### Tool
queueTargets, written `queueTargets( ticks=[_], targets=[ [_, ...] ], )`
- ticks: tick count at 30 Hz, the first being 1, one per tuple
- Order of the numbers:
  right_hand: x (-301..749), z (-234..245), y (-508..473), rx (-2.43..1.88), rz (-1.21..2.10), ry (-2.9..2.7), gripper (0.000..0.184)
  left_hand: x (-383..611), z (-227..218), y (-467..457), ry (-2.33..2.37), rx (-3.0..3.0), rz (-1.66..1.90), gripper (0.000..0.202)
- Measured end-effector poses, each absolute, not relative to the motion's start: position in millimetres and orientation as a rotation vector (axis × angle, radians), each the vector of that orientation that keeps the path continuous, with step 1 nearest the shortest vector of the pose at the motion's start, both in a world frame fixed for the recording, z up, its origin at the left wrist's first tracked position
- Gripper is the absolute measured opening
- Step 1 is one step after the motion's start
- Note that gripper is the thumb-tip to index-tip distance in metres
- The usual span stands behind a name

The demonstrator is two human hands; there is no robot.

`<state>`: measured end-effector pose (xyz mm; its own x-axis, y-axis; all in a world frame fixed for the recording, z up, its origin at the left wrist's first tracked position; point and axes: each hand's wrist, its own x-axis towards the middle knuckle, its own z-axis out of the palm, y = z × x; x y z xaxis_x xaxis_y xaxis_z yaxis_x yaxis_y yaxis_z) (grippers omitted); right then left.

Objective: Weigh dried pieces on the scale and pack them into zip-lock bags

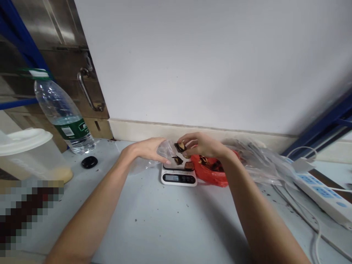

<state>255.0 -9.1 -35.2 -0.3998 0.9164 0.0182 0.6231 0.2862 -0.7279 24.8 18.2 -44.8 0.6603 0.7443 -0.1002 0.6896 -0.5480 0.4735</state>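
Note:
A small white digital scale (178, 178) sits on the pale table, its display lit. My left hand (150, 149) grips a clear plastic bag (165, 150) held open above the scale. My right hand (200, 145) pinches a dark brown dried piece (180, 147) at the bag's mouth. A few more dark pieces (178, 160) lie inside the bag over the scale. Just right of the scale, under my right wrist, lies a red plastic bag (211, 172) holding more of the dark pieces.
A water bottle (63, 113) stands at the back left beside a black cap (89, 161). A clear lidded tub (30, 154) is at far left. Crumpled clear bags (258, 161) and a white power strip (321, 194) with cables lie right. The wall is close behind.

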Motion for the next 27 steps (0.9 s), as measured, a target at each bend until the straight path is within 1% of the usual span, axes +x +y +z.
queueTargets(
  ticks=[3, 6, 8, 12, 15, 17, 19, 23, 25, 27],
  targets=[
    [252.2, -27.4, -15.3, -1.265, 0.958, -2.218, 0.033, 27.2, -44.6, 16.4, 1.068, 2.395, 0.173, 0.083],
    [245.1, -27.8, -17.7, -1.300, 0.945, -2.140, 0.042, 29.2, -42.8, 13.6, 0.983, 2.382, 0.190, 0.080],
    [238.8, -31.6, -17.3, -1.351, 0.870, -1.992, 0.043, 29.8, -41.0, 12.0, 0.985, 2.367, 0.186, 0.076],
    [226.7, -36.9, -15.4, -1.276, 0.747, -1.816, 0.026, 28.1, -35.2, 9.7, 1.014, 2.331, 0.162, 0.069],
    [225.8, -33.9, -15.5, -1.282, 0.601, -1.796, 0.014, 23.1, -30.4, 9.0, 1.066, 2.322, 0.173, 0.080],
    [230.7, -30.7, -16.8, -1.423, 0.527, -1.853, 0.003, 18.6, -27.7, 9.0, 1.109, 2.330, 0.176, 0.087],
    [237.3, -29.2, -18.7, -1.639, 0.550, -2.040, 0.010, 14.5, -25.4, 8.9, 1.147, 2.340, 0.165, 0.088],
    [243.0, -32.8, -21.8, -1.945, 0.604, -2.433, 0.034, 11.2, -22.5, 7.4, 1.228, 2.306, 0.073, 0.088],
    [241.3, -36.2, -21.5, -1.966, 0.579, -2.472, 0.037, 11.4, -22.4, 6.9, 1.242, 2.293, 0.055, 0.086],
    [240.0, -39.0, -19.8, -1.950, 0.588, -2.448, 0.035, 11.9, -23.7, 7.2, 1.212, 2.282, 0.066, 0.082]
  ],
)
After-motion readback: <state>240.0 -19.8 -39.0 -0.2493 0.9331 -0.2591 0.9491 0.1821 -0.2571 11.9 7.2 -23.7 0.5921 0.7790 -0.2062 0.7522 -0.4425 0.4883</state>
